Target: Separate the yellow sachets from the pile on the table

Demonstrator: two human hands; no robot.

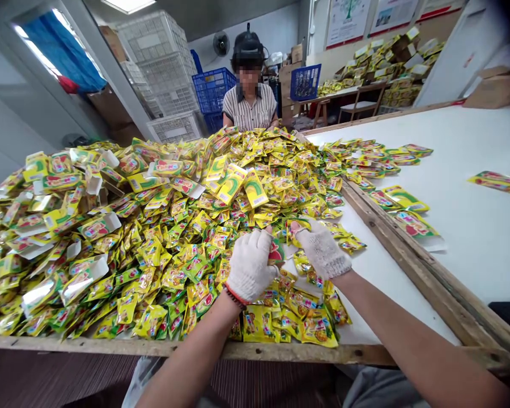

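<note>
My left hand (pixel 250 265), in a white knit glove with bare fingertips, is closed around a small carton (pixel 276 251) that shows a red fruit print. To its right, my right hand (pixel 323 249), gloved the same way, pinches a yellow candy packet (pixel 296 231) near the carton's end. Around and below both hands lie many loose yellow and green packets (pixel 318 327) on the white tabletop (pixel 359 283). Several yellow cartons (pixel 232 184) rest on the heap just beyond my hands.
Open cartons (pixel 97 226) cover the heap's left side. A wooden divider (pixel 391 243) runs along the right, with flat cartons (pixel 408 198) past it. Across the table is another person (pixel 250 107). White crates (pixel 161 62) and blue baskets (pixel 215 85) stand behind.
</note>
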